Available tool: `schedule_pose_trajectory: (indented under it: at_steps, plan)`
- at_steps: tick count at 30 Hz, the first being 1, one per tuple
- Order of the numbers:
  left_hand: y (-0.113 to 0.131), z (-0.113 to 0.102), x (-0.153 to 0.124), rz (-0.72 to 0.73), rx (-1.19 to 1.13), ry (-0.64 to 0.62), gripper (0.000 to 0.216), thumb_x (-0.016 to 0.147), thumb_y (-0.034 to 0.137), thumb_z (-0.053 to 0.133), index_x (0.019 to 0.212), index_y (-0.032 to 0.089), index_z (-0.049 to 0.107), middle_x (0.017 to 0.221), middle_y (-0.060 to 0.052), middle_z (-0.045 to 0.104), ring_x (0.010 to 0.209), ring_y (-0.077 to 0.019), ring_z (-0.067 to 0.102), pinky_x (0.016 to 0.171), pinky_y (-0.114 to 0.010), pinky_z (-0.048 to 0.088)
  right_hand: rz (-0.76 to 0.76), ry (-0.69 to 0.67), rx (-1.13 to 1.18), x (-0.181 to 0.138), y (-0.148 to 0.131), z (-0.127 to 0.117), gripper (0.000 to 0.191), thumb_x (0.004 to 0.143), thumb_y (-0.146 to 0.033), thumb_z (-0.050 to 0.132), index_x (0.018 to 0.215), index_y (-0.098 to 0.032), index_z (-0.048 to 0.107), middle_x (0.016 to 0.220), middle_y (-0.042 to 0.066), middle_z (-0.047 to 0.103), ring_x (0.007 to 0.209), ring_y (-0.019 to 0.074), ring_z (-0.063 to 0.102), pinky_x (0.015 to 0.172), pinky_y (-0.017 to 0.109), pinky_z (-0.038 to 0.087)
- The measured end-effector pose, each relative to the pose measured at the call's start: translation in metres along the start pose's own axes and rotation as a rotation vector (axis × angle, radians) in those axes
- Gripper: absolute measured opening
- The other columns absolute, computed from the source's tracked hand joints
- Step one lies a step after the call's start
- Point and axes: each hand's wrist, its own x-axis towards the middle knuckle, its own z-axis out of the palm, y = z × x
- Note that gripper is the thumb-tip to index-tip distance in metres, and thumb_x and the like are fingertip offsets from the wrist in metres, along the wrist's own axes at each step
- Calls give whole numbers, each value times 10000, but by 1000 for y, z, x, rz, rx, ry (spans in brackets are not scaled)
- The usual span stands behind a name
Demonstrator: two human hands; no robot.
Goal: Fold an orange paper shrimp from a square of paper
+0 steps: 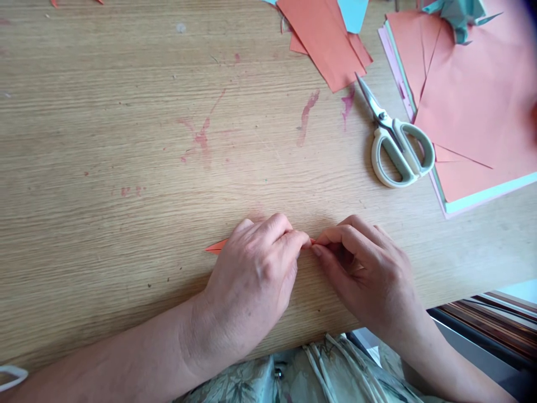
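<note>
A narrow folded piece of orange paper (216, 247) lies on the wooden table, its pointed left end sticking out past my left hand (255, 263). That hand covers most of the paper, with its fingers curled down and pinching near the paper's right end. Just to the right, my right hand (364, 263) is closed, thumb and forefinger pinching the thin right tip of the same paper. The fingertips of both hands almost meet. The middle of the paper is hidden under my left hand.
Scissors (396, 137) with pale handles lie partly open at the right. Behind them are orange paper strips (325, 42) and a stack of coloured sheets (474, 123). A folded teal paper figure (459, 17) rests on the stack. The table's front edge (331, 334) runs close to my body.
</note>
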Motion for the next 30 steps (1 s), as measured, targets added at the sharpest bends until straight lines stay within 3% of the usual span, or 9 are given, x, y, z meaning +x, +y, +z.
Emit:
schedule_pose_trajectory:
  at_steps: [8, 21, 30]
  plan:
    - [0, -2, 1, 1, 31, -17, 186, 949, 64, 511, 919, 176, 658, 853, -26, 623, 747, -199, 557, 695, -342, 399, 14, -9, -16, 3, 1, 1, 136, 970, -233, 617, 840, -206, 591, 737, -13, 558, 658, 149, 522, 642, 312, 365]
    - [0, -3, 3, -13, -19, -7, 165, 937, 45, 502, 946, 201, 556, 829, 4, 610, 763, -189, 560, 717, -336, 382, 30, -16, -41, 4, 0, 1, 171, 940, -195, 604, 809, -216, 495, 715, -37, 512, 611, 128, 484, 624, 303, 350]
    - [-2, 0, 3, -16, -16, 15, 172, 912, 21, 535, 931, 192, 523, 821, 13, 594, 754, -183, 568, 710, -341, 384, -25, -22, 69, 4, -3, -4, 39, 958, -203, 626, 932, -209, 598, 809, -6, 585, 731, 157, 553, 683, 325, 385]
